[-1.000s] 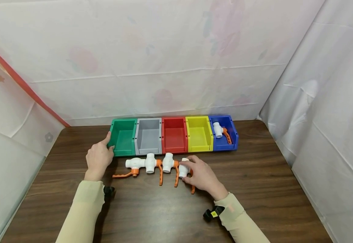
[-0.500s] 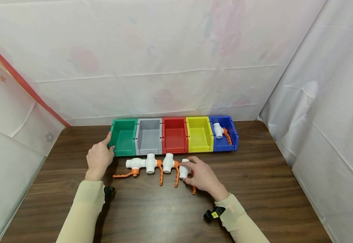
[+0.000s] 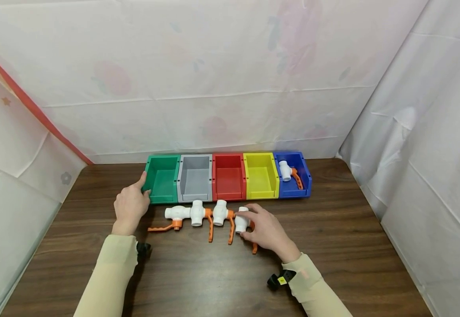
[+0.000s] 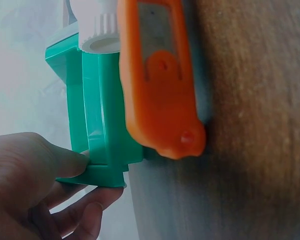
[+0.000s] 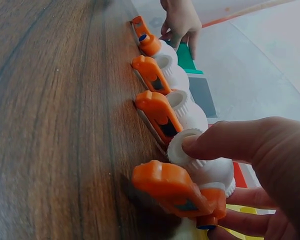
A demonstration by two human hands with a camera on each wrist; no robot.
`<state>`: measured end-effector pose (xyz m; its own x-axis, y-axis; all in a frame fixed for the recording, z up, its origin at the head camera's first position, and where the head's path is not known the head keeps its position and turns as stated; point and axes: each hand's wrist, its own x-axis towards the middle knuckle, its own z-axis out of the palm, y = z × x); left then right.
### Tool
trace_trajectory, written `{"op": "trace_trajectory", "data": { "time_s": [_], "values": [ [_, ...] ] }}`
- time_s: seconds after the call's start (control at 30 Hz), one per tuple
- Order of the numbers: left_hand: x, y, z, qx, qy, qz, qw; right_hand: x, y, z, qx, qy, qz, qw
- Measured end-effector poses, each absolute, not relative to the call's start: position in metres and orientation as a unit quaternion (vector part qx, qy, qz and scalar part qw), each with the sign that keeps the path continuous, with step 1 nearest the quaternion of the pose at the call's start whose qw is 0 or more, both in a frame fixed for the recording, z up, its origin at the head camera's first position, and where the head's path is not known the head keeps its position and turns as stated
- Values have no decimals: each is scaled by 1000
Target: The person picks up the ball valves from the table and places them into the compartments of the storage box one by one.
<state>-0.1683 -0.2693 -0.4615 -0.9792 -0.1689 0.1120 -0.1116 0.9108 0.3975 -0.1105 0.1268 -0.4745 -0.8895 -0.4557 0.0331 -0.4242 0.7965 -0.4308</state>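
Note:
My left hand [image 3: 131, 206] grips the left wall of the green bin [image 4: 97, 115]; in the left wrist view the thumb is inside the wall and fingers are outside. With my right hand [image 3: 266, 229] I pinch the ends of the rightmost white ball valve [image 5: 210, 170], thumb on the near end. Its orange lever [image 5: 165, 180] points toward me, partly hidden by the hand in the head view. To its left, several matching valves line up on the table: one ball valve [image 3: 219, 213], another valve [image 3: 197, 213], and a sideways valve [image 3: 178, 213] whose lever points left.
Behind the valves a joined row of bins runs rightward from the green one: a grey bin [image 3: 195, 197], a red bin [image 3: 229, 194], a yellow bin [image 3: 261, 193] and a blue bin [image 3: 307, 187]. Another ball valve [image 3: 285, 171] lies in the blue bin. White curtains [image 3: 230, 110] enclose the table.
The right hand and the valve it pinches have shifted very slightly right, away from the neighbouring valve. The left hand keeps its grip on the green bin.

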Motion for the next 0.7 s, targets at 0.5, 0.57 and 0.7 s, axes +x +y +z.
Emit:
{"op": "trace_trajectory", "data": {
  "time_s": [0.5, 0.57, 0.7],
  "values": [
    [-170, -270, -463, 65, -975, -195, 82, -109, 134, -467, -188, 934, -305, 17],
    [-170, -270, -464, 65, -975, -195, 81, -109, 135, -467, -183, 935, -305, 17],
    [-169, -270, -465, 66, -975, -197, 78, -109, 137, -468, -180, 933, -311, 14]
  ]
}}
